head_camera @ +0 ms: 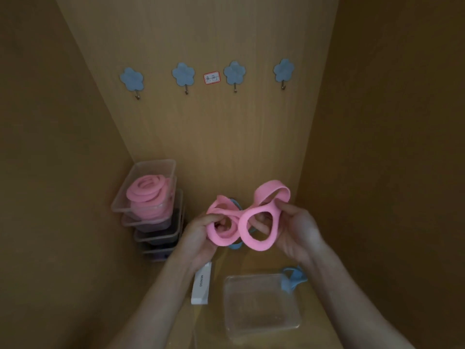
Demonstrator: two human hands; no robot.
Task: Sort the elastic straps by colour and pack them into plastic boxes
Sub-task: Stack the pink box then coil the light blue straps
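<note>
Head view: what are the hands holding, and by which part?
A pink strap: left hand grips its left coil, right hand its right loop.

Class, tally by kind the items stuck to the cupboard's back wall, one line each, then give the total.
Blue flower hooks: 4
Red-edged label: 1
Total: 5

Dim wooden cabinet walls (pixel 226 137), flower hooks (pixel 183 74)
</note>
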